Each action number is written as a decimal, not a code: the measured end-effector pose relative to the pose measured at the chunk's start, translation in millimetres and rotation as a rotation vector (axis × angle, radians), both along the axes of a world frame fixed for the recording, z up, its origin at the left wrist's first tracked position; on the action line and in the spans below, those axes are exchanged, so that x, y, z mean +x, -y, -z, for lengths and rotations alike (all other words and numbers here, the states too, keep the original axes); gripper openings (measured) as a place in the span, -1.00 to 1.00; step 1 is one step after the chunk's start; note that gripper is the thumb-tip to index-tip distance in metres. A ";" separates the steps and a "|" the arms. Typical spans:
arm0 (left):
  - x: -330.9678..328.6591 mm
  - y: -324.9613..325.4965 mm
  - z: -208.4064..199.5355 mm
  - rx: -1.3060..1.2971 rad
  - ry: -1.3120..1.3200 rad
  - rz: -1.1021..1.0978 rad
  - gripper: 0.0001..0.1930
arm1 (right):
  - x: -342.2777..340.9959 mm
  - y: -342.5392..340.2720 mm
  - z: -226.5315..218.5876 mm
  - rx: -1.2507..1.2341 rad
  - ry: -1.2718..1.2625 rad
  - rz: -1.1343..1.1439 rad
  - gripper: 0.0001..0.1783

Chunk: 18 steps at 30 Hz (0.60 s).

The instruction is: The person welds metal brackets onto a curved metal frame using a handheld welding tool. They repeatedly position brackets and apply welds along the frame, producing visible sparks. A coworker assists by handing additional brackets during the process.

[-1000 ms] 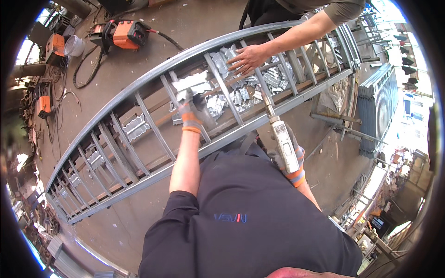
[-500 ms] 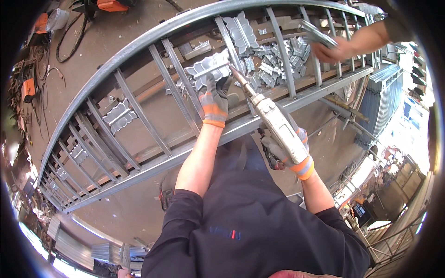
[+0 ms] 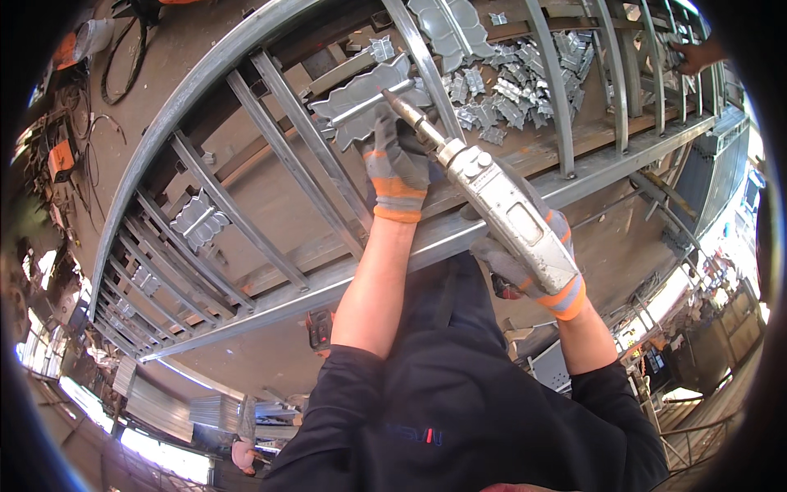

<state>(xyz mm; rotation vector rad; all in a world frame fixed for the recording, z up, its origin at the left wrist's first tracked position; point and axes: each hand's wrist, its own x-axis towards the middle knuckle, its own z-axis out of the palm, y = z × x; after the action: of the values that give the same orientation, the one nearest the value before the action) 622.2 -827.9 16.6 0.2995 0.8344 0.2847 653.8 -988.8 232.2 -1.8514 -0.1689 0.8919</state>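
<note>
My left hand (image 3: 399, 168), in a grey glove with an orange cuff, is closed on the lower edge of a butterfly-shaped metal plate (image 3: 352, 123). That plate lies between two bars of a curved metal frame (image 3: 590, 184). A silver-white handheld welding gun (image 3: 523, 220) is in my gloved right hand (image 3: 510, 262), whose fingers wrap its body. The pointed copper-coloured nozzle rests at or just above the plate's middle rib; touching or apart, I cannot tell.
A heap of small butterfly-shaped pieces (image 3: 512, 82) lies right of the plate, under the bars. Larger plates (image 3: 451, 31) sit among the bars, one at the left (image 3: 199, 220). Another person's hand (image 3: 697, 56) is at the frame's far right. Stacked metal tubes (image 3: 713, 180) stand beyond.
The view has come closer to the frame. My hands keep their hold on the plate and the gun. The other person's hand has moved right, and the metal bars it held no longer show in it.
</note>
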 end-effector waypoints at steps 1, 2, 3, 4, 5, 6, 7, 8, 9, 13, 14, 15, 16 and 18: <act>-2.4 0.0 2.7 0.011 -0.021 0.032 -0.66 | 1.7 -1.7 2.5 0.031 -0.003 -0.002 -0.33; -3.4 0.9 6.2 0.093 -0.050 0.024 -0.71 | 4.2 -2.9 6.1 0.062 -0.004 -0.004 -0.35; -6.7 -0.7 8.6 0.115 -0.128 0.077 -0.72 | 5.8 -3.7 9.5 0.081 -0.008 -0.017 -0.37; -9.1 -2.4 11.1 0.150 -0.149 0.123 -0.72 | 8.9 -4.7 16.1 0.080 0.292 -0.152 -0.41; -12.0 -4.0 12.9 0.184 -0.167 0.166 -0.71 | 9.4 -4.9 19.7 0.102 0.306 -0.158 -0.41; -14.3 -6.0 13.9 0.406 -0.224 0.304 -0.74 | 9.1 -5.4 23.2 0.107 0.307 -0.152 -0.41; -16.1 -7.2 14.4 0.532 -0.190 0.328 -0.76 | 8.3 -5.4 25.7 0.147 0.344 -0.132 -0.40; -18.1 -8.0 13.5 0.844 -0.192 0.444 -0.80 | 8.0 -5.5 28.9 0.098 0.302 -0.163 -0.40; -19.7 -7.3 11.9 0.449 -0.047 0.342 -0.80 | 6.8 -5.9 31.5 0.085 0.294 -0.179 -0.39; -20.1 -0.4 4.8 -0.356 0.206 0.000 -0.70 | 7.5 -5.9 40.7 0.091 0.282 -0.267 -0.36; -18.8 1.0 4.7 -0.348 0.162 -0.002 -0.64 | 8.1 -6.4 43.1 0.098 0.282 -0.293 -0.36; -17.1 1.8 5.3 -0.341 0.117 -0.004 -0.58 | 9.3 -6.8 45.0 0.105 0.281 -0.318 -0.35; -17.5 2.1 5.6 -0.327 0.089 0.004 -0.58 | 9.9 -8.9 48.0 0.128 0.302 -0.320 -0.35; -19.1 1.9 7.5 -0.311 0.060 0.021 -0.59 | 11.0 -14.3 53.2 0.123 0.386 -0.351 -0.34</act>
<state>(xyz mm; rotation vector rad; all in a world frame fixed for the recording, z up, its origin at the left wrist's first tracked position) 603.1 -829.8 9.1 0.0088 0.8022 0.1408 664.7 -974.5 179.0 -1.8917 -0.7904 0.7268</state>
